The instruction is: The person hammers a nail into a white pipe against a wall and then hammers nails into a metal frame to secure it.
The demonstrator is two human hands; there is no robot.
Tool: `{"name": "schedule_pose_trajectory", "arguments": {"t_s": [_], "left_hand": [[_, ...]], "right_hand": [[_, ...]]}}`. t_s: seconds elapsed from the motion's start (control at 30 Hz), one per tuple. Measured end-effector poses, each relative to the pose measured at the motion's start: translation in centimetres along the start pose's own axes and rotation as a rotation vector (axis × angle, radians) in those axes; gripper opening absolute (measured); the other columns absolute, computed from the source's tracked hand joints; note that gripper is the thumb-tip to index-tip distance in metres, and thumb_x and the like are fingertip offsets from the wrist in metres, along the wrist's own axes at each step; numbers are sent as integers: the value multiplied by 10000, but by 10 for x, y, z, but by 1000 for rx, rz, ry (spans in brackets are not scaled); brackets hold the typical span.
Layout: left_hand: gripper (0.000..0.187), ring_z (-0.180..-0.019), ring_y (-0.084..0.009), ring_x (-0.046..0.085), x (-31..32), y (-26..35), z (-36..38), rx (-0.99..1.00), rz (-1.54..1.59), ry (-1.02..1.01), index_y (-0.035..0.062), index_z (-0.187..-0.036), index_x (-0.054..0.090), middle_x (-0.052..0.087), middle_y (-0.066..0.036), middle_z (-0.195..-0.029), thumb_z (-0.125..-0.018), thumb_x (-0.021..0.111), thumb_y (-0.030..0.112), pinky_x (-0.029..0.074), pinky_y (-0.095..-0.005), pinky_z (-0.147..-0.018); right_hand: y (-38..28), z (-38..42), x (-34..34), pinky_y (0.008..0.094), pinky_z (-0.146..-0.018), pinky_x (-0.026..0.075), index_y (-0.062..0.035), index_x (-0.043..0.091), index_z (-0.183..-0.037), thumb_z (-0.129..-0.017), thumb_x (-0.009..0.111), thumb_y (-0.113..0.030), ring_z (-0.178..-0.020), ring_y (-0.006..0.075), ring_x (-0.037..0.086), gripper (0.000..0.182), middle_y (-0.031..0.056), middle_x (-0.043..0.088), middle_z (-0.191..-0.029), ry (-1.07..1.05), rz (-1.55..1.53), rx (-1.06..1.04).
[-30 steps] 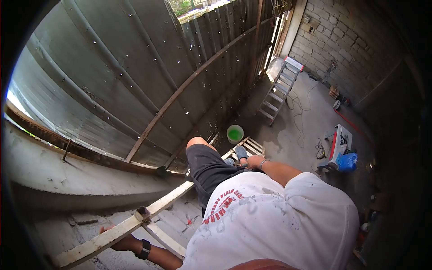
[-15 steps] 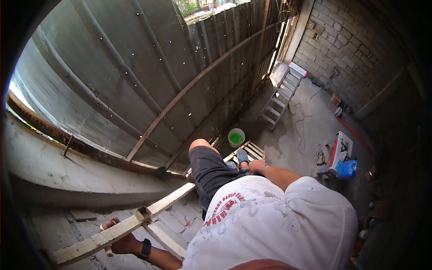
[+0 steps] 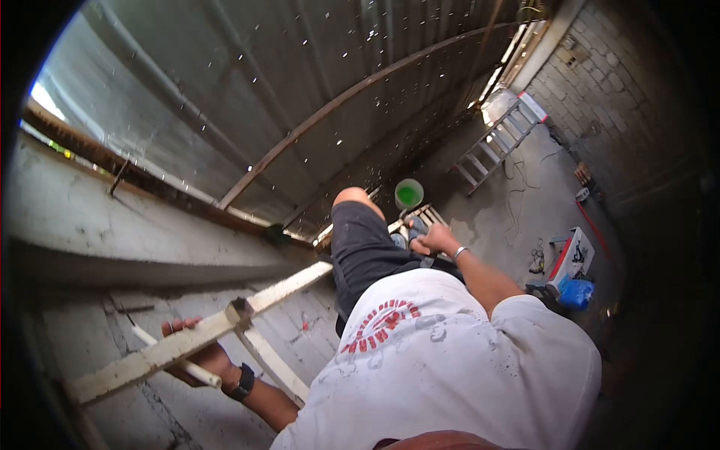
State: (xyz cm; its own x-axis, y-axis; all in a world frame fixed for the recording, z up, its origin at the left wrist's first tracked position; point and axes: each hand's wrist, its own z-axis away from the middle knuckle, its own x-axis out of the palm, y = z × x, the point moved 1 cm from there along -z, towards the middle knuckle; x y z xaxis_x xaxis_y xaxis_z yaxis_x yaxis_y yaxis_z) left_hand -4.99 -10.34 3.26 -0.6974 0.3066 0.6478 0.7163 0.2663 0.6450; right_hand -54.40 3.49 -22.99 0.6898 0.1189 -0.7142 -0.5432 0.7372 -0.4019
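At the lower left, my left hand [image 3: 214,361], with a black watch on its wrist, reaches around a white-painted beam [image 3: 165,352]. Its fingers are closed on a slender white rod [image 3: 201,373] that narrows to a thin dark tip and passes behind the beam. My right hand [image 3: 441,240], wearing a metal bracelet, is in front of my dark shorts [image 3: 375,240] with its fingers curled. Whatever it may hold is hidden. Just beyond it show my grey shoe [image 3: 415,227] and pale slats [image 3: 433,216] beneath my feet.
A bucket of green liquid [image 3: 408,195] stands on the floor below. Farther off are a metal stepladder [image 3: 495,146], a loose cable, a white-and-red stand [image 3: 574,255] and a blue container [image 3: 576,293]. Corrugated metal sheeting [image 3: 300,75] rises on one side, above a concrete ledge [image 3: 112,217].
The view has shifted. The white rod now shows more of its length, tilted across the beam in my left hand. My right hand has lifted a little away from my shorts.
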Motion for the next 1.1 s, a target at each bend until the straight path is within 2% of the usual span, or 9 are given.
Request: {"name": "schedule_pose_trajectory", "arguments": {"t_s": [0.07, 0.2, 0.33, 0.6, 0.73, 0.83, 1.0, 1.07, 1.1], "left_hand": [[664, -1001, -312, 529, 2, 7, -1, 35, -2, -1, -40, -1296, 425, 527, -182, -1201, -908, 376, 497, 403, -471, -926], [804, -1024, -334, 545, 17, 9, 0, 174, -261, 98, -24, -1364, 305, 489, -213, -1232, -891, 373, 622, 426, -458, -923], [713, -1056, -311, 532, 13, 4, 1, 185, -500, 154, 23, -1370, 313, 492, -185, -1240, -898, 439, 542, 420, -451, -931], [495, -821, -223, 550, 21, -13, -3, 260, -592, 413, 18, -1192, 487, 568, -114, -883, -849, 572, 364, 438, -379, -791], [478, -811, -217, 550, 22, -16, -3, 289, -580, 458, 20, -1173, 497, 570, -114, -864, -845, 577, 358, 430, -373, -774], [472, -807, -215, 551, 23, -18, -4, 294, -574, 438, 18, -1164, 501, 569, -112, -859, -842, 582, 354, 424, -373, -768], [478, -824, -229, 540, 20, -19, -1, 277, -506, 454, 6, -1155, 501, 549, -113, -898, -841, 579, 358, 424, -391, -779], [487, -833, -235, 533, 17, -19, 0, 286, -536, 450, 2, -1155, 493, 539, -112, -915, -838, 580, 362, 424, -402, -784], [506, -836, -244, 533, 15, -19, -1, 293, -543, 476, 0, -1155, 484, 532, -114, -904, -828, 584, 374, 423, -407, -787]], "right_hand": [[-12, -28, -9, 384, -617, 507, 74, 637, -754, -734, 661, -384, -667, 316, 657, 459, 226, 635, -688, 282, -70, -204], [-100, 7, -89, 276, -456, 411, -19, 548, -716, -831, 654, -389, -479, 100, 479, 402, 1, 507, -562, 286, -808, -299], [-156, 43, -143, 228, -473, 375, -49, 520, -801, -888, 629, -326, -510, 97, 468, 310, -7, 456, -569, 198, -1132, -737], [-238, 86, -112, 244, -586, 449, -26, 591, -808, -902, 610, -191, -596, 83, 513, 191, 12, 518, -632, -143, -1069, -966], [-288, 121, -78, 235, -601, 417, -5, 606, -866, -856, 658, -124, -638, 91, 512, 130, 25, 563, -715, -265, -502, -1361], [-307, 121, -44, 303, -664, 447, -5, 600, -977, -668, 715, -97, -707, 225, 569, 342, 98, 600, -776, -504, -389, -1357], [-313, 106, 4, 384, -646, 455, -22, 567, -893, -689, 695, -162, -727, 362, 583, 279, 177, 603, -771, -589, -212, -1380], [-306, 102, 14, 431, -625, 436, -31, 564, -877, -696, 691, -192, -716, 379, 581, 274, 181, 587, -733, -551, -198, -1428], [-301, 101, 17, 368, -631, 450, -33, 582, -893, -721, 687, -176, -693, 315, 582, 247, 139, 601, -752, -459, -89, -1403]]}}
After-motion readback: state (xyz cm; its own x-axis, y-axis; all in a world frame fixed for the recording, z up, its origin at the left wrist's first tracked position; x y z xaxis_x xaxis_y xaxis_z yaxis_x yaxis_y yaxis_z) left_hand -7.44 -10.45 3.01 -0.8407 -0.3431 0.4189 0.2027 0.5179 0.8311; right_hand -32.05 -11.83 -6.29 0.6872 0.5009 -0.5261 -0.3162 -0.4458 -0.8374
